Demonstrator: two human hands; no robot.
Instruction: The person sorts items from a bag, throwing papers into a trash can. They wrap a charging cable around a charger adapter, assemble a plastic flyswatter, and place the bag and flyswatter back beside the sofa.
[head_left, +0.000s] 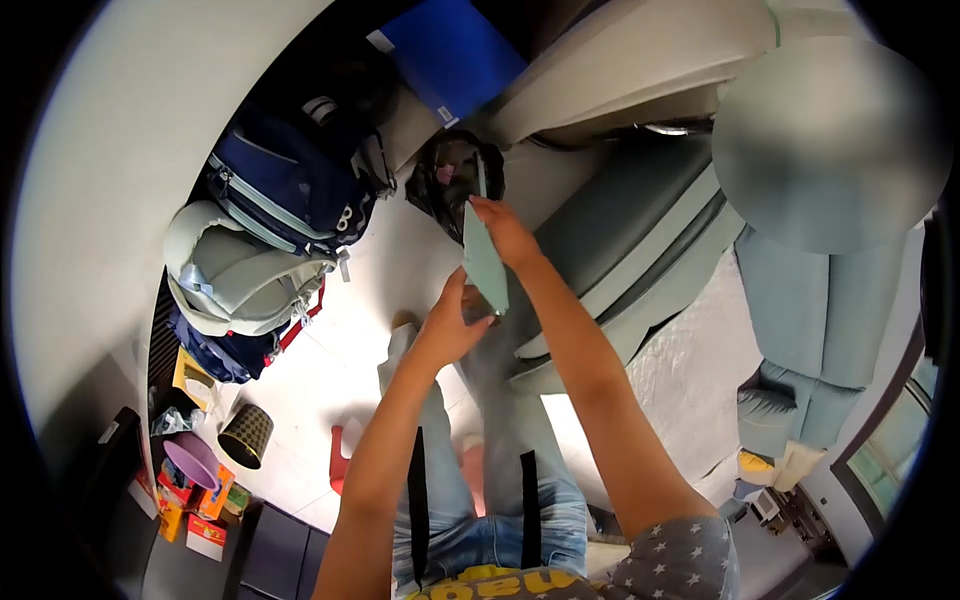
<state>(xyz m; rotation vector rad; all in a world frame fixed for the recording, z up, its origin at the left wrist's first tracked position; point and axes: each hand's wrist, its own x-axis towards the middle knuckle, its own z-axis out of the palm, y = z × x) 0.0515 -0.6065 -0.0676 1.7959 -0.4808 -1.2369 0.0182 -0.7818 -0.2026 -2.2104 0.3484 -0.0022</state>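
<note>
Between my two hands, in the middle of the view, is a flat pale green object (485, 262), seen at a slant. My right hand (506, 232) grips its upper edge, with fingers bent over it. Against its lower left side, my left hand (455, 322) holds it with thumb and fingers curved. Just beyond my hands, a black plastic bag (428, 185) stands open on the floor, with something pinkish inside. What lies behind the green object is partly hidden.
Backpacks (285, 185) are piled at the left, above a black patterned bin (246, 436) and a purple basin (191, 460). A blue box (450, 55) is at the top. Grey-green sofa parts (620, 225) fill the right. A red object (337, 460) stands near my legs.
</note>
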